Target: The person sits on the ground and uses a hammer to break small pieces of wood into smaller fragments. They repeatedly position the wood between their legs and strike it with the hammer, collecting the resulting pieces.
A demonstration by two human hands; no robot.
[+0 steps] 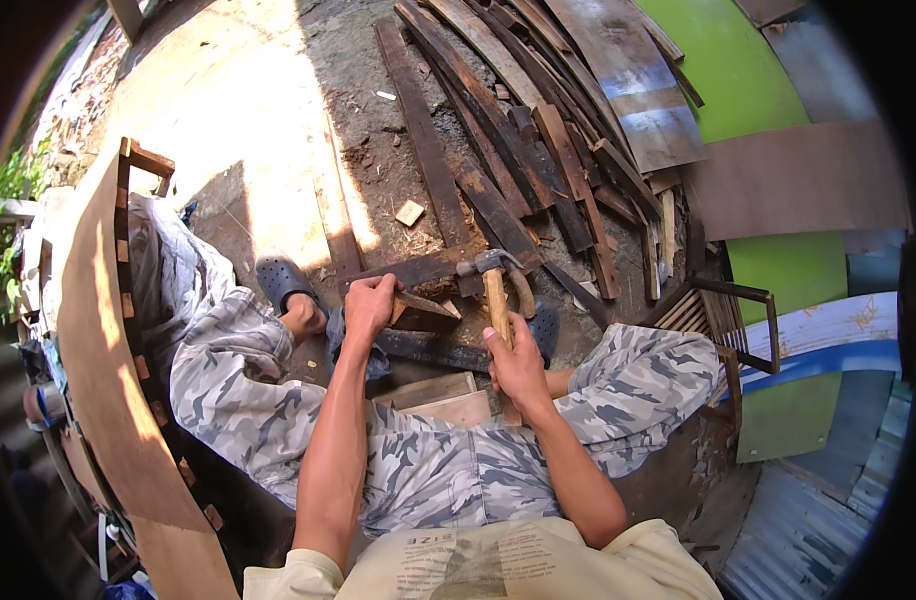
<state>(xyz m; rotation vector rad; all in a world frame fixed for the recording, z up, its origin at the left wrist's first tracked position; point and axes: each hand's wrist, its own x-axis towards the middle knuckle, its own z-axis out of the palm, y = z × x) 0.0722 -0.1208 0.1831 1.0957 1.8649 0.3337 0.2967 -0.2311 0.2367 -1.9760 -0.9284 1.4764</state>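
Note:
My right hand (519,362) is wrapped round the wooden handle of a claw hammer (497,302). The hammer's metal head points away from me, above the wood between my feet. My left hand (372,304) is closed on the near end of a short dark wooden block (425,313), just left of the hammer. Beyond that block lies a dark plank (410,269), and a dark beam (433,351) runs crosswise on the near side. My left fingertips are partly hidden, so anything small between them cannot be made out.
Long weathered boards (498,120) are heaped ahead and to the right. A small square wood offcut (409,213) lies on the ground. Pale boards (443,398) rest between my legs. On the left stands a curved plywood panel (108,350); a slatted wooden frame (743,325) stands right.

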